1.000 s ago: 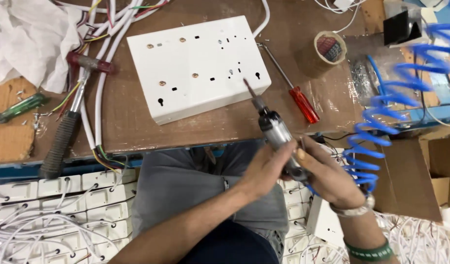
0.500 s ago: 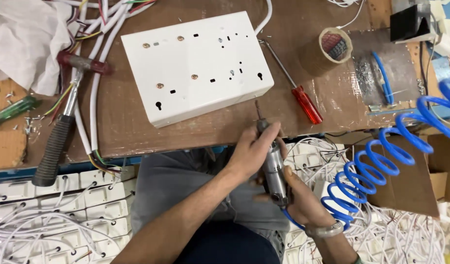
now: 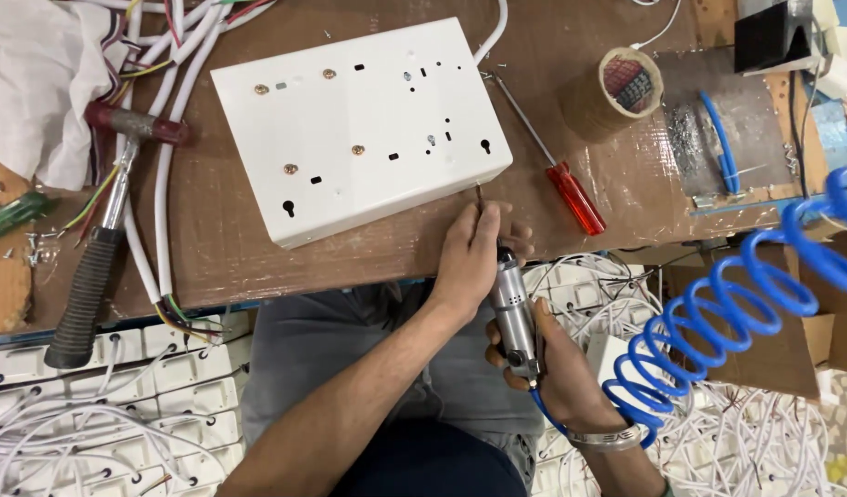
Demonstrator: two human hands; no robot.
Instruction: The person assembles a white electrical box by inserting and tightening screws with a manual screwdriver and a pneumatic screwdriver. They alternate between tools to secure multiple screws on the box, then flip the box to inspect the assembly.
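A white metal box (image 3: 359, 120) with screw holes and slots lies on the brown workbench (image 3: 405, 248). My right hand (image 3: 557, 373) grips the rear of a silver pneumatic screwdriver (image 3: 514, 308). Further forward, my left hand (image 3: 469, 253) is closed around the tool's front end, with its fingers at the bit. The bit's tip (image 3: 479, 191) sits just off the box's near right corner. A blue coiled air hose (image 3: 718, 322) runs from the tool's back out to the right.
A red-handled screwdriver (image 3: 575, 198) and a tape roll (image 3: 626, 87) lie right of the box. A hammer (image 3: 101, 239), white cables (image 3: 161, 198) and a white cloth (image 3: 28, 83) are on the left. Below the bench edge are white switch plates (image 3: 101, 387) and wires.
The tool has come down and forward from in front of my lap, so its tip now reaches the box's near right corner. My left hand has slid up to the bit.
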